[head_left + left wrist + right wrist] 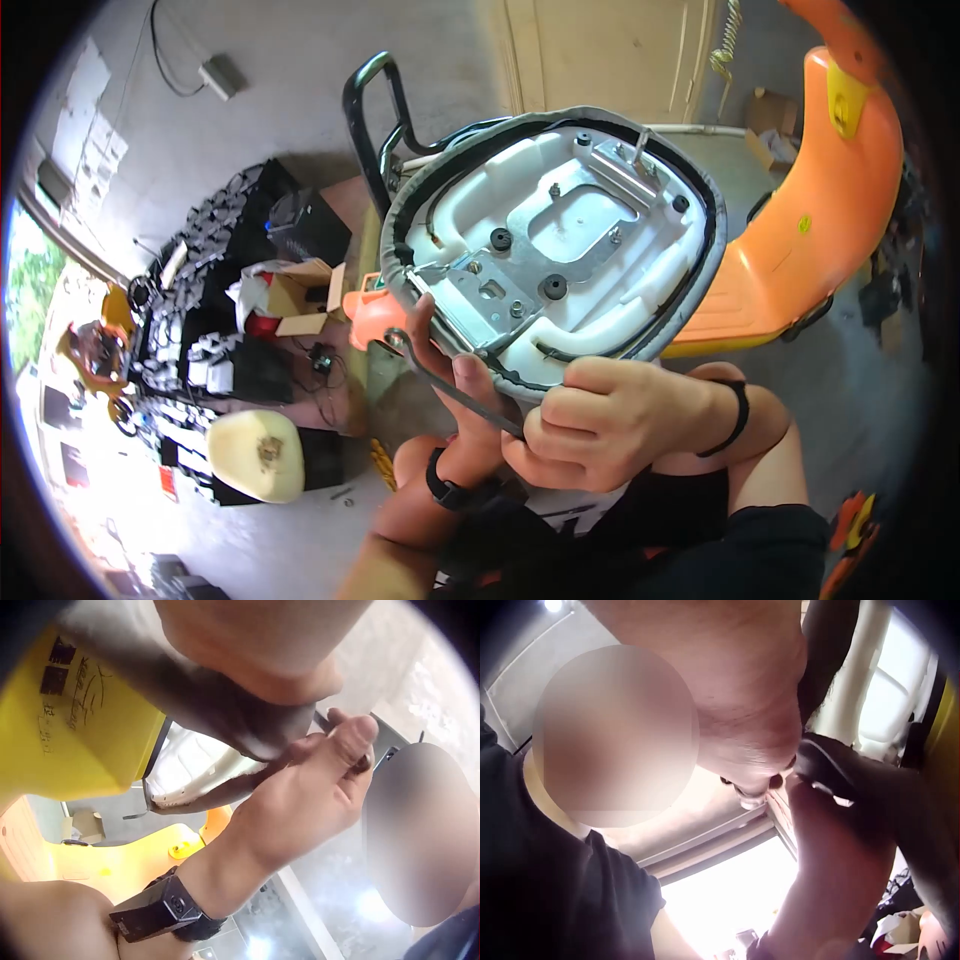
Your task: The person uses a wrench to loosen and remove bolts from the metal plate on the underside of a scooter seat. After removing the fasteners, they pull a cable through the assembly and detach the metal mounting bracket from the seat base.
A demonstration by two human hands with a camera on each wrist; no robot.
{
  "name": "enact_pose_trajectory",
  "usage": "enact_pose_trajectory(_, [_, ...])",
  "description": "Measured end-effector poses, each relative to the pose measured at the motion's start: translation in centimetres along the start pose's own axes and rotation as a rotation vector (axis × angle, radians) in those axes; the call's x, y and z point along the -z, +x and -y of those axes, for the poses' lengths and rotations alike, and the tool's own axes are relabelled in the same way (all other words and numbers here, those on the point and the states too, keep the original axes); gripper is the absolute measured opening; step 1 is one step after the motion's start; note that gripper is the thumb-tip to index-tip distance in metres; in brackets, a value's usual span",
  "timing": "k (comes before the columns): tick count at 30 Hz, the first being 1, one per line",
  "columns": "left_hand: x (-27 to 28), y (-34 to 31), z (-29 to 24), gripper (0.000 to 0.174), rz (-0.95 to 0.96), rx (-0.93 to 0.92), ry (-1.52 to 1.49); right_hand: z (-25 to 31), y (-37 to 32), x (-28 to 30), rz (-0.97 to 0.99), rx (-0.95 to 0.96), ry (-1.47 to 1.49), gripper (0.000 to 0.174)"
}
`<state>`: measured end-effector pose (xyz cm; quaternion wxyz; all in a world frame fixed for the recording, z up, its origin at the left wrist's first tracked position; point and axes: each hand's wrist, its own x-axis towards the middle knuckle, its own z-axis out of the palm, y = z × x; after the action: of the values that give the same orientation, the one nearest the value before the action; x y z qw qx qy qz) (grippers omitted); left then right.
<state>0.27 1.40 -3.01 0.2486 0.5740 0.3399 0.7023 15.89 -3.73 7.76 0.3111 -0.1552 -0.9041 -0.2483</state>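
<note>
White is shown on the seat base [465, 195], while its metal plate [590, 265] is left silver and dotted with black bumpers [501, 239]. The cover [716, 235] is coloured a plain grey. The tool [450, 383] is seen as dark grey, the rail [357, 115] as glossy black. Bright orange is carried by the moulded body [850, 200], broken by a yellow patch [848, 103]. The yellow panel [97, 742] is marked with black handwriting (dark blocks are included too). The cream pad [235, 470] is mottled brown near its middle.
</note>
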Motion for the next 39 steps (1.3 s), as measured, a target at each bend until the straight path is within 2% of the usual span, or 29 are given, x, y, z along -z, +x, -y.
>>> enact_pose_trajectory(2, [-0.4, -0.7, -0.2, 0.074, -0.031, 0.267, -0.296, 0.1, -0.3, -0.2, -0.127, -0.081, 0.131, 0.016])
enact_pose_trajectory(3, [-0.6, 0.2, -2.4, 0.076, 0.012, 0.175, -0.264, 0.1, -0.4, 0.4, -0.127, -0.142, 0.22, 0.023])
enact_pose_trajectory(4, [-0.3, 0.1, -2.4, 0.076, 0.034, 0.171, -0.256, 0.1, -0.7, 0.6, -0.144, -0.157, 0.212, 0.023])
enact_pose_trajectory(6, [0.4, 0.4, -2.3, 0.077, 0.052, 0.069, -0.018, -0.2, -0.8, 0.8, -0.261, -0.398, 0.235, 0.027])
enact_pose_trajectory(8, [0.1, 0.8, -2.8, 0.078, 0.074, 0.08, -0.121, -1.4, -0.8, 1.3, -0.418, -0.616, 0.32, 0.023])
enact_pose_trajectory(9, [0.1, 0.8, -2.7, 0.079, 0.079, 0.069, -0.122, -1.4, -1.2, 2.0, -0.42, -0.829, 0.432, 0.021])
enact_pose_trajectory(11, [0.4, 0.7, -2.1, 0.08, 0.082, 0.043, -0.089, -2.5, -1.6, 1.8, -0.591, -1.121, 0.758, 0.013])
enact_pose_trajectory(14, [0.2, 0.5, -1.8, 0.079, 0.067, 0.049, -0.135, -4.5, -2.0, 2.4, -0.568, -1.308, 0.827, 0.021])
enact_pose_trajectory(15, [-0.1, 0.4, -2.0, 0.078, 0.08, 0.101, -0.291, -5.0, -2.2, 2.5, -0.535, -1.334, 0.832, 0.024])
enact_pose_trajectory(18, [-0.2, 0.6, -1.3, 0.075, 0.084, 0.036, -0.257, -6.3, -2.2, 2.7, -0.418, -1.438, 0.84, 0.029])
enact_pose_trajectory(20, [0.1, 0.5, -0.8, 0.072, 0.05, 0.014, -0.214, -7.4, -1.8, 2.3, -0.296, -1.445, 0.87, 0.028])
enact_pose_trajectory(22, [-0.2, 0.3, -0.2, 0.067, 0.106, 0.01, -0.192, -8.1, -0.7, 1.8, -0.268, -1.461, 0.845, 0.027])
enact_pose_trajectory(24, [-0.6, 0.5, -0.1, 0.068, 0.014, 0.026, -0.264, -9.3, -0.7, 1.2, -0.132, -1.452, 0.797, 0.028])
enact_pose_trajectory(26, [-0.3, 0.6, -0.8, 0.067, 0.058, 0.034, -0.198, -9.6, 0.2, 1.4, -0.057, -1.48, 0.804, 0.027])
enact_pose_trajectory(30, [-0.2, 0.7, -0.8, 0.061, 0.055, -0.008, -0.117, -9.7, 0.8, 1.8, 0.019, -1.465, 0.758, 0.027])
enact_pose_trajectory(34, [-0.1, 0.7, -1.4, 0.059, 0.069, 0.055, -0.138, -10.8, 0.2, 1.4, 0.108, -1.351, 0.583, 0.032])
enact_pose_trajectory(36, [-0.5, 0.7, -1.7, 0.058, 0.014, 0.008, -0.04, -10.7, -0.4, 1.0, 0.17, -1.376, 0.465, 0.033])
enact_pose_trajectory(37, [-0.8, 0.5, -1.9, 0.058, -0.01, 0.018, -0.056, -10.7, -0.5, 1.0, 0.228, -1.433, 0.443, 0.037])
enact_pose_trajectory(39, [-0.9, 0.2, -2.4, 0.058, -0.003, 0.047, -0.07, -11.1, -0.8, 1.1, 0.35, -1.422, 0.341, 0.044])
